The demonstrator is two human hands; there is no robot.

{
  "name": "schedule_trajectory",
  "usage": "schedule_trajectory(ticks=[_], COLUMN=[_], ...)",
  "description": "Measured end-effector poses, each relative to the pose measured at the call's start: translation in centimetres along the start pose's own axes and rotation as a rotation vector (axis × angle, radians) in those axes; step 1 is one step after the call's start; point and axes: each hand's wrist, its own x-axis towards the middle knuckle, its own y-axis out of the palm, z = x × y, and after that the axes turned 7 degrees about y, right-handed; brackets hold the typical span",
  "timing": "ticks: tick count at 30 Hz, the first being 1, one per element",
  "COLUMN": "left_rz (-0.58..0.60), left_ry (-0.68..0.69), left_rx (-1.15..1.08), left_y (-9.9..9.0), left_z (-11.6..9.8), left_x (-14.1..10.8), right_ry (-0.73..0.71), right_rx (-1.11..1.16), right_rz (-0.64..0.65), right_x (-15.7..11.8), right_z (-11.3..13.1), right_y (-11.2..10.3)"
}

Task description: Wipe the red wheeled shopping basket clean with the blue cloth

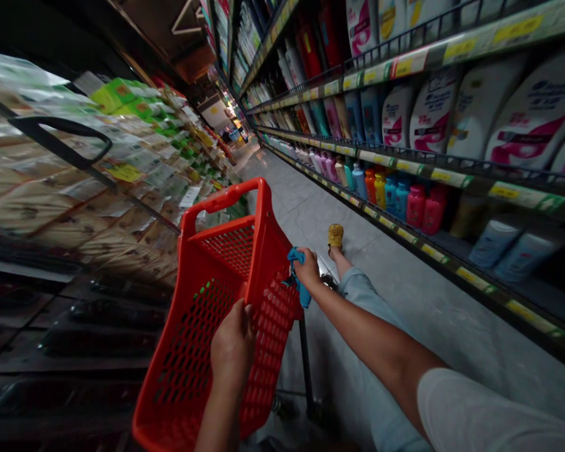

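A red plastic basket [216, 251] with perforated walls is tilted in the middle of the head view, and its inside looks bare. My left hand [234, 339] is closed around the basket's near rim, thumb on top. To the right, my right hand [307, 267] is closed on a blue cloth [304, 295], beside the basket's outer right wall. Part of the cloth hangs below the fingers. A dark metal leg with a wheel [285, 407] shows under the basket.
Shelves of bottles [435, 113] run along the right side. Stacked packaged goods [98, 182] fill the left, with a black handle [70, 141] in front. The grey tiled floor [306, 194] stretches between them. My foot in a yellow shoe [335, 236] stands beyond the right hand.
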Motion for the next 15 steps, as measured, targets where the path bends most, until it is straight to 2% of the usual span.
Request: schedule_trajectory(ticks=[2, 4, 6, 10, 12, 13, 15], left_rz=[-0.002, -0.005, -0.013, -0.037, -0.05, -0.054, -0.06], left_ry=[0.028, 0.056, 0.086, 0.159, 0.2, 0.22, 0.262], left_rx=[0.008, 0.01, 0.007, 0.001, -0.005, -0.009, -0.017], left_y=[-0.1, 0.0, 0.1, 0.4, 0.4, 0.4, 0.3], left_z=[0.6, 1.2, 1.7, 2.6, 2.9, 3.1, 3.4], left_x=[-0.2, -0.4, -0.8, -1.5, -1.6, -1.6, -1.4], right_ry=[-0.074, -0.088, -0.019, 0.184, 0.225, 0.226, 0.19], right_rx=[0.025, 0.024, -0.006, -0.085, -0.104, -0.107, -0.102], right_rz=[0.005, -0.006, -0.044, -0.101, -0.11, -0.115, -0.122], right_x=[1.1, 1.2, 0.0, -3.8, -4.8, -4.9, -4.3], right_z=[1.2, 1.0, -1.0, -6.9, -8.2, -8.1, -6.1], right_y=[0.5, 0.2, -0.8, -3.5, -4.3, -4.5, -4.6])
